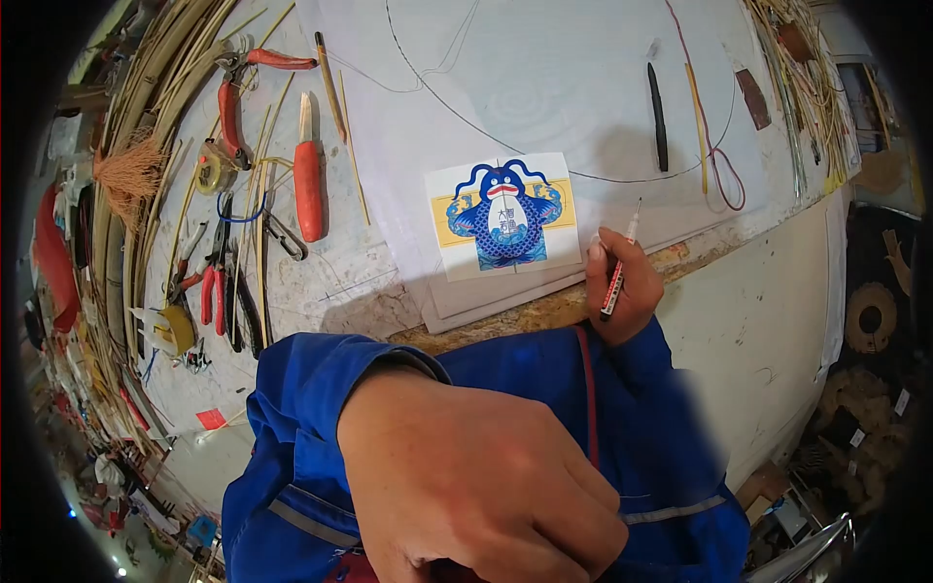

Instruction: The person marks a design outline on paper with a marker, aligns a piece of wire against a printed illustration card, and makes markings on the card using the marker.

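Observation:
My right hand [627, 285] is closed around a white marker pen [614, 289] with red and black print, held upright with its thin dark tip pointing away from me. Just left of it lies a printed card [505, 216] with a blue, fish-like figure on a yellow band. Large and close to the camera, my left hand [476, 476] shows its back with the fingers curled under. Its fingertips are out of sight, so whatever it may grip is hidden. Beneath the card spreads a big white paper sheet [573, 107] with a curved dark line across it.
At the left lie a red-handled knife [307, 185], red pruning shears [231, 112], pliers [216, 291], a tape measure [210, 173] and bamboo strips [160, 126]. A black pen [658, 117] and a reddish cord [724, 175] rest on the paper at the right.

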Demonstrator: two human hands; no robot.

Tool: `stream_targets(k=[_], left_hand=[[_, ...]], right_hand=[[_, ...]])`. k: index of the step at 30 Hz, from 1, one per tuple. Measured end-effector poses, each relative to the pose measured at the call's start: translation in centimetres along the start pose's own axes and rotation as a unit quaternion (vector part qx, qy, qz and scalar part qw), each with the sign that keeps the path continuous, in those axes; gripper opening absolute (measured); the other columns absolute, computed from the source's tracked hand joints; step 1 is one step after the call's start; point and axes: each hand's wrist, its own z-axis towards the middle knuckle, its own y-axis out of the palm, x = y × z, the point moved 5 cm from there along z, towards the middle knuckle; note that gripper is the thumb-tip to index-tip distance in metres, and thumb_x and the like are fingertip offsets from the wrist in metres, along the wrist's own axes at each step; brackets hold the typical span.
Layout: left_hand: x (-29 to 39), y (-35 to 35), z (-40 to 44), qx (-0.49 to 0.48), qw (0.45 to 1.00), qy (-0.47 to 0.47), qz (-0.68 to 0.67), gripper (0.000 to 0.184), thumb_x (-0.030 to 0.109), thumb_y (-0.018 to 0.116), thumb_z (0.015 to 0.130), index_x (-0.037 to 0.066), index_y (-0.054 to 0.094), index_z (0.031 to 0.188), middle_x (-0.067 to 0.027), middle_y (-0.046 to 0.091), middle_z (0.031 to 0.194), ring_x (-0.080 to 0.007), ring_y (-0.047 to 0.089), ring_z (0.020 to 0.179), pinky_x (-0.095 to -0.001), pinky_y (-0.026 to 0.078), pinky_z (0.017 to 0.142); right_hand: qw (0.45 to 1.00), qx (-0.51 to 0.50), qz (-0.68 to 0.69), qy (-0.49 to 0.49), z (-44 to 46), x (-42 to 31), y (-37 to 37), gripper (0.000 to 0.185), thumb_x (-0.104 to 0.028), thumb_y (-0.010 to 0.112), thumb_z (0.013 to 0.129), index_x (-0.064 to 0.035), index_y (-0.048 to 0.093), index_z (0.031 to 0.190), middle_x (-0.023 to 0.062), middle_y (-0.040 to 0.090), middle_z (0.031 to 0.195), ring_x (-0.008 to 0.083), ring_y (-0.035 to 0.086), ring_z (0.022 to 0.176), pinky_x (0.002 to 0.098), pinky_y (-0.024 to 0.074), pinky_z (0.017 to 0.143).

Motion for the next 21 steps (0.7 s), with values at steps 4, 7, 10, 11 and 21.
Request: stream_targets(k=[4,7,10,11,21], left_hand=[[0.1,0.1,-0.2,0.0,1.0,0.001,0.007,0.054,0.05,0.084,0.094,-0.002,0.072,0.089,-0.0168,0.071,0.094,-0.028,0.069,0.067,-0.0333,0.054,0.054],[0.1,0.7,-0.5,-0.041,0.998,-0.033,-0.024,0.063,0.05,0.055,0.116,-0.01,0.069,0.105,-0.03,0.07,0.112,-0.0363,0.07,0.08,-0.0425,0.059,0.07],[0.2,0.2,0.0,-0.009,1.0,-0.004,-0.003,0.058,0.052,0.075,0.101,-0.005,0.072,0.094,-0.0216,0.071,0.1,-0.0311,0.07,0.072,-0.0358,0.056,0.06],[0.2,0.1,0.1,-0.001,1.0,0.004,0.002,0.057,0.052,0.08,0.097,-0.004,0.072,0.091,-0.0196,0.072,0.097,-0.0298,0.07,0.07,-0.0342,0.056,0.057],[0.4,0.0,0.6,0.007,0.999,-0.002,0.042,0.066,0.062,0.085,0.089,-0.003,0.075,0.096,-0.0178,0.074,0.101,-0.0282,0.076,0.074,-0.0323,0.061,0.06]], right_hand=[[1.0,-0.001,0.004,0.001,0.0,0.0,0.0,0.023,-0.001,0.073,0.103,0.004,0.073,0.126,0.0139,0.074,0.09,0.0189,0.073,0.075,0.0305,0.059,0.072],[1.0,-0.001,0.007,0.003,-0.1,0.1,0.0,0.023,-0.001,0.073,0.103,0.004,0.073,0.126,0.014,0.074,0.09,0.0191,0.073,0.076,0.0306,0.0591,0.073],[1.0,0.001,0.008,-0.001,0.0,0.1,0.1,0.023,-0.001,0.073,0.103,0.004,0.073,0.126,0.0142,0.074,0.091,0.0193,0.074,0.076,0.0308,0.0593,0.073],[1.0,-0.001,0.007,0.0,0.0,0.1,0.1,0.023,-0.001,0.073,0.103,0.004,0.073,0.126,0.0142,0.074,0.091,0.0194,0.074,0.076,0.0309,0.0594,0.073],[1.0,-0.001,0.007,0.004,0.0,0.2,0.1,0.023,-0.002,0.073,0.104,0.0039,0.073,0.126,0.014,0.074,0.091,0.0198,0.075,0.078,0.0314,0.0597,0.074]])
